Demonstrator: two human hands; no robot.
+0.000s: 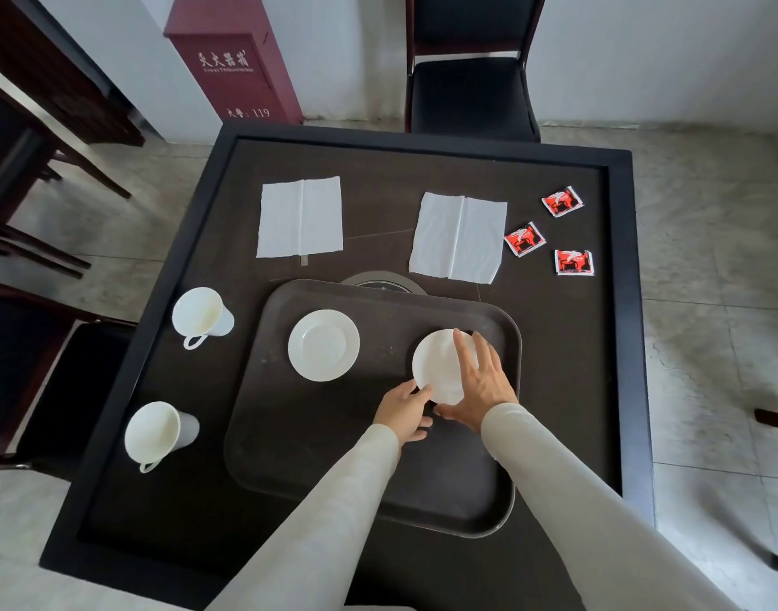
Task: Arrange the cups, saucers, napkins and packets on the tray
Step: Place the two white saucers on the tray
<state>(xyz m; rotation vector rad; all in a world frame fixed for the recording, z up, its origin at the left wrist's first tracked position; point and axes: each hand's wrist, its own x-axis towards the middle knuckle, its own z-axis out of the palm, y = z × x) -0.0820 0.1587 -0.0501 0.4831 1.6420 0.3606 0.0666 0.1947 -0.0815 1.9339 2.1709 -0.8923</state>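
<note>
On the near-right part of the tray [312, 456], both hands meet at the right saucer [438, 361]. The left grip [402, 410] is narrow, its curled fingers pinching the saucer's near-left rim. The right grip [480, 381] is wide, fingers laid straight across the saucer's top with the thumb at the near edge. Whether the saucer rests flat or is slightly lifted cannot be told.

To the left, off the tray on the counter [180, 500], the near cup [158, 432] lies on its side with its mouth towards the viewer. Farther in, the left saucer [323, 345] sits flat on the tray, apart from the right one. The far cup [201, 315] also lies tipped on the counter, just beside the tray's left rim.

Beyond the tray lie the left napkin [300, 217] and the right napkin [458, 237], both spread open. Three red packets [524, 239] are scattered at the far right.

By this reckoning the task is early. Both saucers are on the tray, one probably being placed, while cups, napkins and packets are not yet on it.
</note>
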